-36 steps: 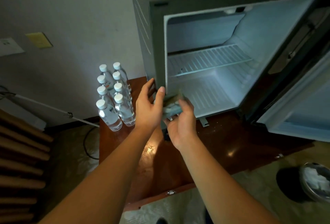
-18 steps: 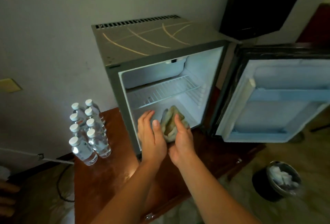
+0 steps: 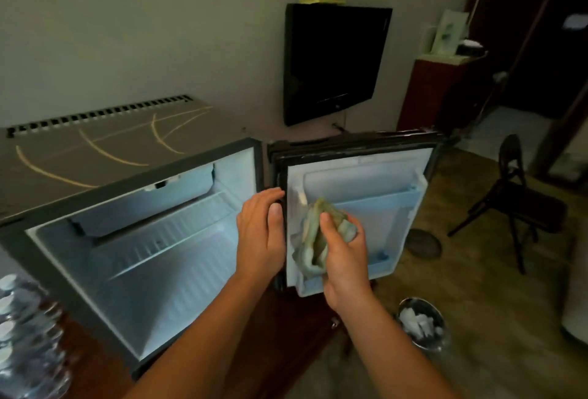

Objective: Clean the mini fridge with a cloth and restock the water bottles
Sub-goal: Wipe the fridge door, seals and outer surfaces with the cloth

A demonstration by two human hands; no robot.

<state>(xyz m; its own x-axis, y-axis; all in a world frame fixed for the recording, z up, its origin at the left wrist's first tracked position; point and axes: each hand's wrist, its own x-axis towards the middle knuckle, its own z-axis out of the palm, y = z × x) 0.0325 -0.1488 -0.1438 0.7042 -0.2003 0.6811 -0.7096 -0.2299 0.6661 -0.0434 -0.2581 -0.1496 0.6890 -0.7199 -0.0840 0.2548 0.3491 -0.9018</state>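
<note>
Grey mini fridge [image 3: 95,156] on dark red-brown wooden desk [image 3: 98,370], cabinet open. White-lined fridge door [image 3: 381,207] swung out to the right. Clear plastic water bottles with white caps [image 3: 25,335] clustered on desk at lower left, blurred. Left hand [image 3: 261,233]: grip hooked over door's hinge-side edge. Right hand [image 3: 345,255]: grip closed round crumpled pale green cloth [image 3: 313,239], held against door's inner liner.

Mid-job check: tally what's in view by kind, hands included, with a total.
Hands: 2, left hand, right hand
Cloth: 1
Mini fridge: 1
Wall TV: 1
Folding chair: 1
Waste bin: 1
Water bottles: blurred at the left edge, uncountable
Total: 7, bottles left out
</note>
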